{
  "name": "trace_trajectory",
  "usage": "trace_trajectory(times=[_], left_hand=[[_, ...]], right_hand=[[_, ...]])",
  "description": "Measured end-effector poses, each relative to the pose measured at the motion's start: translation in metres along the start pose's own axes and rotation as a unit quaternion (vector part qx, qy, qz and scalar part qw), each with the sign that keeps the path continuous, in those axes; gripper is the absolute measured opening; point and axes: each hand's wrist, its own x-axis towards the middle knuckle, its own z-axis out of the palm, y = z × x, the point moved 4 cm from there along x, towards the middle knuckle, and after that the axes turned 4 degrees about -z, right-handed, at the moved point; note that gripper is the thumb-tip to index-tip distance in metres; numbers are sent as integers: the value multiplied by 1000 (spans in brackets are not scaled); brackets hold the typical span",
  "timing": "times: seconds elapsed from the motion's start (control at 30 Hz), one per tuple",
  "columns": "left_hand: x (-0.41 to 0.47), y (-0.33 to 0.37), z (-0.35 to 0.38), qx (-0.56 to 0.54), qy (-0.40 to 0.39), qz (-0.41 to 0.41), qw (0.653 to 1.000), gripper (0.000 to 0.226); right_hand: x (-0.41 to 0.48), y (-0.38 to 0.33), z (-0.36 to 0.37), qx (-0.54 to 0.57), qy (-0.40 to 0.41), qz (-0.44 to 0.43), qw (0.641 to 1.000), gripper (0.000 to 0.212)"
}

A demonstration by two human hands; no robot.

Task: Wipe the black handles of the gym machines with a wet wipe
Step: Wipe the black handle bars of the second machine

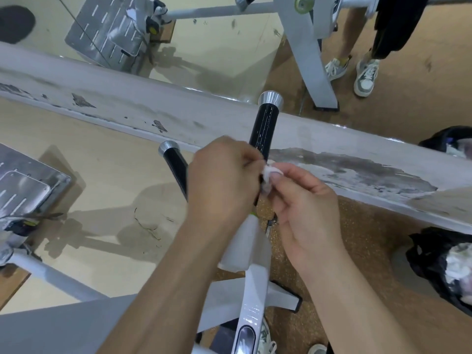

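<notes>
— Handle (263, 129) of the machine, black with a silver cap (270, 98) on its end: where is it sitting right now?

— It is rising near the middle of the view, tilted a little, in front of a worn grey ledge (127, 108) that is running across the scene below a mirror (217, 47). Its lower part is disappearing behind the person's hands.

— And what are the hands doing?

— The left hand (222, 180) is curling around the lower part of that handle, fingers (245, 154) closed and bunched at the wipe (269, 175). The right hand (304, 208) is pinching the same small white crumpled wipe between thumb and fingertips, right against the handle. The two hands are nearly touching each other there.

— Is anything else black and handle-like showing?

— Yes, a second handle (175, 164) with its own silver cap is angling up just left of the left hand, partly hidden by it. Below the hands, the white arm of the machine (255, 290) is running down toward the bottom edge.

— What is lying around them?

— A black bag (431, 267) holding white crumpled stuff is sitting on the speckled brown floor (370, 238) at the right. At the upper right, someone's legs in grey sneakers (365, 75) are standing beside another white machine frame (311, 54).
</notes>
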Motion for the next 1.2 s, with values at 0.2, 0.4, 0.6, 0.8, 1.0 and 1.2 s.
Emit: trace_trajectory(times=[0.2,0.4,0.6,0.8,1.0,1.2], left_hand=[[7,-30,3,-213,4,-139,967,13],[-9,-18,0,-165,-19,-81,983,8],[13,-11,7,-154,19,-92,984,10],[-6,-11,-8,-111,-28,3,993,20],[-16,-23,-11,-210,10,-76,975,30],[-29,-13,0,-147,-18,-100,984,20]], right_hand=[[3,-4,5,-192,-9,-83,978,14],[16,-13,7,-276,-14,-144,950,9],[8,-9,2,-312,-30,-154,937,15],[22,-22,17,-376,-77,-187,904,30],[19,-27,25,-492,-148,-261,817,11],[49,-46,36,-553,-105,-306,768,7]])
